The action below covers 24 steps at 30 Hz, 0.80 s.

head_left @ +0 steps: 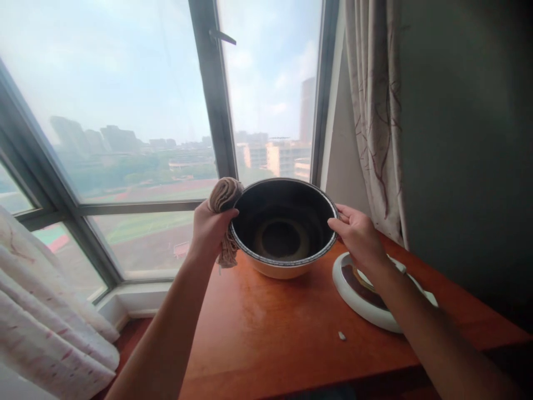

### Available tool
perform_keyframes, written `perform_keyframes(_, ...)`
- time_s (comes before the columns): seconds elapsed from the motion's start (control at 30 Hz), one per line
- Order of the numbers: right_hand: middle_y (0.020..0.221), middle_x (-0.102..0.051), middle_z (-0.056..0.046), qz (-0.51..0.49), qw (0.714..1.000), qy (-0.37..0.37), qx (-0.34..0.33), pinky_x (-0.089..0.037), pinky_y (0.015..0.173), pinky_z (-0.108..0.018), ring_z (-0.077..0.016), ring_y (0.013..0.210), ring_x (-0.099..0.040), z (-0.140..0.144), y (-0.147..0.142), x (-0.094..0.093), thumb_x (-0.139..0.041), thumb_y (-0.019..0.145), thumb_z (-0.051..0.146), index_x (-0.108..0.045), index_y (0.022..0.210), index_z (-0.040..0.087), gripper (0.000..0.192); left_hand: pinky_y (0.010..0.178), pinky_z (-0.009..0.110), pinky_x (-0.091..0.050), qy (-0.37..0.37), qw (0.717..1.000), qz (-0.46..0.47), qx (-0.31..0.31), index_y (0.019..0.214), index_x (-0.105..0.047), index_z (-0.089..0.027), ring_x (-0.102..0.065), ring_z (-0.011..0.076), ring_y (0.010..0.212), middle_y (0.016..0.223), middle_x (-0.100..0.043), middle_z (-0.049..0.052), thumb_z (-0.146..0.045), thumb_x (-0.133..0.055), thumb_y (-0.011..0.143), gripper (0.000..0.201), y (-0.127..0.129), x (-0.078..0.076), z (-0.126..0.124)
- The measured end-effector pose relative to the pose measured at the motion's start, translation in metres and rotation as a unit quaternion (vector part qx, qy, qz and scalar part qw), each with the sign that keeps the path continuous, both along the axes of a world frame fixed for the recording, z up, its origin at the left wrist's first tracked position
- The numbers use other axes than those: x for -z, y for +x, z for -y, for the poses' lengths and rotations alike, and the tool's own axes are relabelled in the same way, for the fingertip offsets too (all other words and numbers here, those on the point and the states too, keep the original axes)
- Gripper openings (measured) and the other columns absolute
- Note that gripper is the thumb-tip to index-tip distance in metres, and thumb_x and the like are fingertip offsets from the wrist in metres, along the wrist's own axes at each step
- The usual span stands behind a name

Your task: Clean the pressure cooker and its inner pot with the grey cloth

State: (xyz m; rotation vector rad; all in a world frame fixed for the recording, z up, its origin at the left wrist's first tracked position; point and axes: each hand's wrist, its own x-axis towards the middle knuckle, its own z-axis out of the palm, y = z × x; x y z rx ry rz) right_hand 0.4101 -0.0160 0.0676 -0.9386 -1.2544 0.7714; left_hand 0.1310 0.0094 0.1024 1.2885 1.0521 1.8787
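Observation:
A round pot (283, 230) with a dark inside, a cream outside and a patterned rim stands tilted toward me on the wooden table (266, 328). My left hand (210, 228) grips its left rim through a beige cloth (225, 200) bunched in the fist. My right hand (358, 236) holds the right rim with thumb and fingers. Below my right wrist lies a white round base (358, 300) with a dark top, partly hidden by my forearm.
A small white crumb (342, 335) lies on the table near the front. A large window (166, 111) is behind the table, with patterned curtains at right (375, 111) and at lower left (45, 311). A dark wall (470, 139) bounds the table's right side.

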Motion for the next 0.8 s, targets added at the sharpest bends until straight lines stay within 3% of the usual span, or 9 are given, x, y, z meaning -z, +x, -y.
perform_keyframes(0.23,0.072,-0.072,-0.003,-0.060,0.990,-0.118,-0.047,-0.044,0.056,-0.027,-0.0177,0.059,-0.061,0.067,0.004,0.039,-0.073,0.069,0.036,-0.061,0.133,0.013,0.069,0.065,0.029,-0.053,-0.066,0.995,-0.076,-0.011,0.093,-0.073,-0.013,-0.065,0.0193,0.069,0.079,-0.074,0.001,-0.028,-0.082,0.062,0.036,-0.011,0.059,0.072)
perform_keyframes(0.37,0.067,-0.071,-0.003,-0.046,0.981,-0.177,-0.056,-0.047,0.058,-0.029,-0.0192,0.057,-0.062,0.077,0.010,0.082,-0.073,0.069,0.037,-0.062,0.133,0.013,0.069,0.070,0.030,-0.054,-0.092,0.990,-0.104,-0.027,0.094,-0.074,-0.015,-0.068,0.0236,0.079,0.083,-0.075,0.002,-0.031,-0.078,0.069,0.030,-0.009,0.105,0.096)
perform_keyframes(0.5,0.061,-0.069,-0.001,-0.030,0.978,-0.201,-0.052,-0.050,0.060,-0.031,-0.0199,0.057,-0.062,0.073,0.008,0.118,-0.070,0.068,0.035,-0.066,0.129,0.012,0.065,0.070,0.034,-0.055,-0.146,0.982,-0.110,-0.039,0.093,-0.075,-0.014,-0.070,0.0281,0.081,0.087,-0.077,0.005,-0.035,-0.075,0.068,0.032,-0.007,0.141,0.098)
perform_keyframes(0.6,0.061,-0.068,0.000,-0.019,0.979,-0.199,-0.032,-0.050,0.062,-0.031,-0.0201,0.058,-0.062,0.068,0.004,0.130,-0.067,0.068,0.033,-0.068,0.125,0.012,0.061,0.070,0.036,-0.055,-0.164,0.976,-0.137,-0.050,0.091,-0.076,-0.014,-0.071,0.0293,0.081,0.084,-0.077,0.005,-0.035,-0.073,0.067,0.032,-0.007,0.153,0.092)
perform_keyframes(0.8,0.063,-0.069,-0.002,-0.029,0.983,-0.180,0.012,-0.051,0.063,-0.032,-0.0209,0.061,-0.063,0.054,0.001,0.143,-0.066,0.068,0.034,-0.070,0.120,0.010,0.057,0.077,0.037,-0.055,-0.151,0.967,-0.197,-0.060,0.097,-0.074,-0.016,-0.071,0.0302,0.088,0.087,-0.077,0.004,-0.034,-0.068,0.070,0.033,-0.006,0.159,0.082)
